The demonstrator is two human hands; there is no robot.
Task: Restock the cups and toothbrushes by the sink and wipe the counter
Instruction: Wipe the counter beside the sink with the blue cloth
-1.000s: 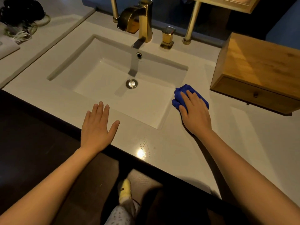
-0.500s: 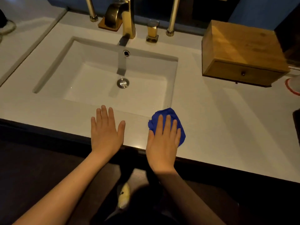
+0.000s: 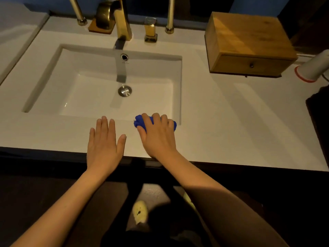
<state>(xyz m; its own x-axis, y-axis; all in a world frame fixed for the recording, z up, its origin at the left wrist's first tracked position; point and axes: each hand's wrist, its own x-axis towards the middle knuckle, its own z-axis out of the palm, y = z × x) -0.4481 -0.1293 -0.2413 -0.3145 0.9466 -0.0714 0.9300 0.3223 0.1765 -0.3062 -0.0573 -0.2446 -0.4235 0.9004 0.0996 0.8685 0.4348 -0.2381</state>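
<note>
A bunched blue cloth (image 3: 138, 122) lies on the white counter (image 3: 222, 122) at the front rim of the sink (image 3: 89, 97). My right hand (image 3: 158, 138) covers it, fingers curled over the bundle and thumb against its left side. Just to the left, my left hand (image 3: 104, 145) rests flat on the counter's front strip with its fingers straight and nothing under it. No cups or toothbrushes are in view.
A gold faucet (image 3: 115, 16) and a gold handle (image 3: 150, 31) stand behind the basin. A wooden drawer box (image 3: 249, 41) sits at the back right. Beside it lies a white object with a red ring (image 3: 313, 68). A dark object (image 3: 318, 122) juts in from the right edge.
My right hand slid the cloth from the sink's right side to the front strip, then up against the basin's front rim, and its fingers curled. The left hand stayed flat.
</note>
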